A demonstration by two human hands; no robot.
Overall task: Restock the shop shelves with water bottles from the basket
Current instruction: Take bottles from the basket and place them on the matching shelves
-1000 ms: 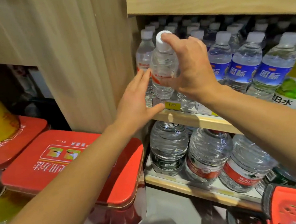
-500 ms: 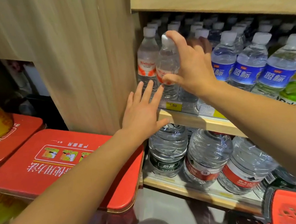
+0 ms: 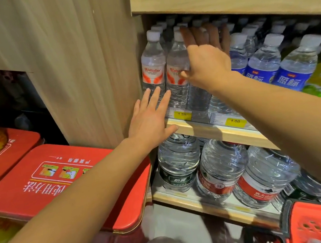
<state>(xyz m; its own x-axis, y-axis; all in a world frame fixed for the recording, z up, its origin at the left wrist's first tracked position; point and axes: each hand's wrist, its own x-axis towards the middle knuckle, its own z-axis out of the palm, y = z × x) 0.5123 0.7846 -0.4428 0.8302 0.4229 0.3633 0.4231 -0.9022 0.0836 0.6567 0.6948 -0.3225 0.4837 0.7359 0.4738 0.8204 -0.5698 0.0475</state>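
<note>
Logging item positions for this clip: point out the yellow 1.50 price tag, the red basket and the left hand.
price tag (image 3: 182, 115), head view, its middle.
red basket (image 3: 320, 222), head view, its wall.
left hand (image 3: 147, 121), head view, back of the hand.

Middle shelf (image 3: 213, 129), frame centre: I see upright red-label bottles (image 3: 153, 69), blue-label bottles (image 3: 293, 67).
Lower shelf (image 3: 196, 202), lower centre: large water jugs (image 3: 221, 168).
</note>
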